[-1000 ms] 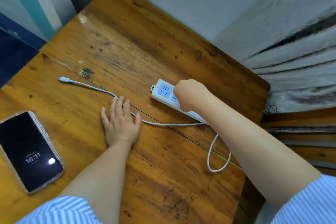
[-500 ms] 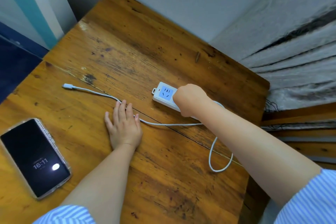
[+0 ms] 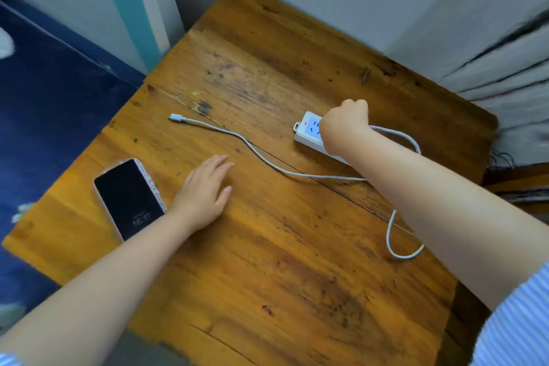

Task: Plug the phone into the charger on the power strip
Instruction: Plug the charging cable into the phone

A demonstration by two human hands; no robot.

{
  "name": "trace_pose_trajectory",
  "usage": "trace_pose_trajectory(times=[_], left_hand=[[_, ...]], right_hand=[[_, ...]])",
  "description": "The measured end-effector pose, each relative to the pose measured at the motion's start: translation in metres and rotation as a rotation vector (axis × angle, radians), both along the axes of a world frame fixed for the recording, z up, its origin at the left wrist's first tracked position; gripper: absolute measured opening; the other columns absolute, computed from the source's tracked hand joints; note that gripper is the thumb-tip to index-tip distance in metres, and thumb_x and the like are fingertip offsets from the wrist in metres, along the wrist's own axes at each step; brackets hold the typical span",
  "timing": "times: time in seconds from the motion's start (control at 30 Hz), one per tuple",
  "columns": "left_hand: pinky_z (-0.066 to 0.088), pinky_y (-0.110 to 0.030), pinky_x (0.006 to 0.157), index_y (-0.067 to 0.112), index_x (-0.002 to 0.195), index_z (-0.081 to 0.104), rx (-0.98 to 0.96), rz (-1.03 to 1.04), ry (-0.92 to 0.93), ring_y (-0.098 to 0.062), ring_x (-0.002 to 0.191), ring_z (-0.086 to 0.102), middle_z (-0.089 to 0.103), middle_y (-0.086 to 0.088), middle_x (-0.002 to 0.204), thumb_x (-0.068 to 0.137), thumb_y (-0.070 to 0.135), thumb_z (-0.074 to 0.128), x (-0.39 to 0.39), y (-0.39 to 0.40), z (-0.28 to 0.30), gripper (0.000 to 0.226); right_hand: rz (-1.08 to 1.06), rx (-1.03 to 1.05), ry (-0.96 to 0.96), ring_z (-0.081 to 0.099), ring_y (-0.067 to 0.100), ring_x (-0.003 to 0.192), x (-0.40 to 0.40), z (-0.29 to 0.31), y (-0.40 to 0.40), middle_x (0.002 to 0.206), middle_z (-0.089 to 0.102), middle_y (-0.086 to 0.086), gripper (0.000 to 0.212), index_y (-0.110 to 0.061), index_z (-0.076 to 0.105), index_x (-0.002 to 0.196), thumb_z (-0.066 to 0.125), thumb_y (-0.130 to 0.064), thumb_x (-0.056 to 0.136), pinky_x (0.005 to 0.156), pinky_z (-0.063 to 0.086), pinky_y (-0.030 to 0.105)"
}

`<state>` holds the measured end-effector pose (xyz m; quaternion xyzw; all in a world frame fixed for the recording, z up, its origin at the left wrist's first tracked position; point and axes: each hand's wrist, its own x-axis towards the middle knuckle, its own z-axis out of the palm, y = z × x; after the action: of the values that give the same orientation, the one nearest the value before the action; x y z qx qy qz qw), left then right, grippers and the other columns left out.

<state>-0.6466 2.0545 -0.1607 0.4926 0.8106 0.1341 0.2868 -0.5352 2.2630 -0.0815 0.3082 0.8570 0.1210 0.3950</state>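
Observation:
The phone lies face up near the table's left edge, its dark screen showing 16:11. My left hand rests flat and open on the wood just right of the phone, apart from the white charging cable. The cable's free connector lies further back on the left. The white power strip with one blue socket showing sits at the back right. My right hand is closed in a fist on top of it, where the cable leads. The charger itself is hidden under the fist.
The wooden table stands in a wall corner, with a dark blue surface to its left. The cable makes a loop near the right edge. The strip's own thick white cord curves behind my right wrist.
My left hand has come off the cable and moved left and nearer, beside the phone. My right fist stays on the power strip. The view has swung to the left.

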Motion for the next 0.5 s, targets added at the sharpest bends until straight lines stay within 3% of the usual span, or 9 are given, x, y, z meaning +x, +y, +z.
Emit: trace_pose_trajectory(times=[0.07,0.17,0.37,0.5], left_hand=[[0.018,-0.036,0.116,0.015,0.136,0.036,-0.092,-0.102,0.083,-0.018,0.141,0.019,0.03,-0.003,0.15,0.09,0.015,0.046,-0.021,-0.02,0.009,0.047],[0.018,-0.033,0.117,0.016,0.138,0.032,-0.235,-0.241,0.234,-0.016,0.142,0.017,0.026,-0.002,0.152,0.088,0.01,0.046,-0.049,-0.045,0.022,0.053],[0.006,-0.039,0.119,0.025,0.144,0.0,-0.54,-0.494,0.419,-0.018,0.144,-0.01,-0.006,0.0,0.157,0.084,0.005,0.056,-0.079,-0.082,0.033,0.084],[0.002,-0.04,0.118,0.024,0.144,-0.008,-0.558,-0.598,0.47,-0.02,0.143,-0.015,-0.012,-0.002,0.157,0.087,0.003,0.051,-0.079,-0.086,0.029,0.084]], right_hand=[[0.068,0.014,0.132,0.047,0.027,0.102,-0.013,-0.006,-0.016,0.108,0.061,0.008,0.02,-0.014,0.058,0.103,0.049,-0.016,0.086,0.077,0.035,0.036],[0.208,-0.052,0.358,0.046,0.029,0.1,-0.035,-0.018,-0.048,0.104,0.063,0.011,0.018,-0.012,0.061,0.092,0.045,-0.009,0.085,0.071,0.03,0.035],[0.186,-0.271,0.582,0.042,0.035,0.114,-0.07,-0.051,-0.089,0.122,0.051,0.019,0.028,-0.004,0.046,0.114,0.038,-0.007,0.088,0.09,0.039,0.043],[0.083,-0.419,0.653,0.02,0.033,0.136,-0.097,-0.077,-0.105,0.149,0.022,0.016,0.045,-0.008,0.022,0.136,0.032,-0.006,0.092,0.111,0.022,0.046]])
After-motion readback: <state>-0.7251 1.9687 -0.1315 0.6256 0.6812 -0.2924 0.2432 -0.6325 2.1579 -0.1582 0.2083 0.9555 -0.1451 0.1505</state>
